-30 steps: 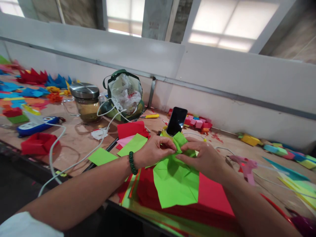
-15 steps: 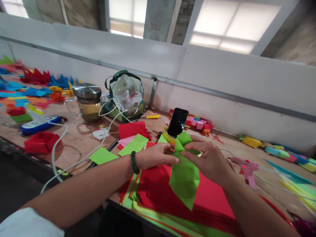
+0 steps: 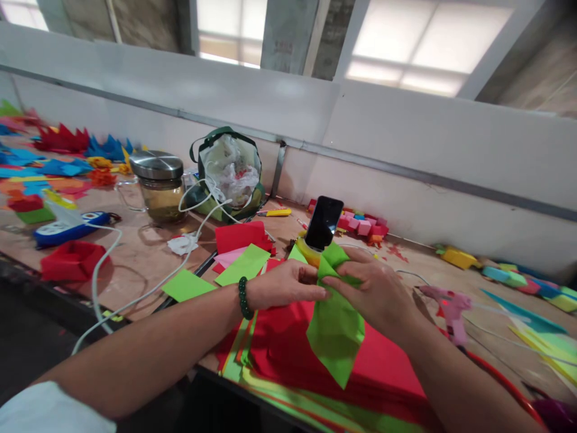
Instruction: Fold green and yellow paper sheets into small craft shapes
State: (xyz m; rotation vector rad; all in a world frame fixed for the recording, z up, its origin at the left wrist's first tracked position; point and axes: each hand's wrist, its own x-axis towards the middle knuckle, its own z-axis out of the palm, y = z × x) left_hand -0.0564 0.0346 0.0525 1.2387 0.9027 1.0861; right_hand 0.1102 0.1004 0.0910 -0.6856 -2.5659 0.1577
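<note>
A partly folded piece of green paper (image 3: 338, 343) hangs between my hands, its pointed lower end over a stack of red paper (image 3: 288, 343). My left hand (image 3: 288, 284) grips its left edge, thumb in front and fingers curled behind. On the upper right, my right hand (image 3: 376, 288) pinches the folded top between thumb and fingers. Sheets of green and other colours show beneath the red ones at the table's front edge. Just behind the hands, a phone (image 3: 323, 222) leans upright on a yellow holder. Some fingertips are hidden behind the paper.
A pink glue gun (image 3: 448, 307) with a cord lies right of my right hand. Left are a lidded glass jug (image 3: 158, 186), a bag (image 3: 229, 171), white cables, a red paper box (image 3: 73, 260) and a blue power strip (image 3: 74, 228). A yellow cutter (image 3: 276, 212) lies farther back.
The green paper's lower tip has swung slightly left and down, and its top looks more tightly pinched. Both hands keep their hold, with the right shifted very little.
</note>
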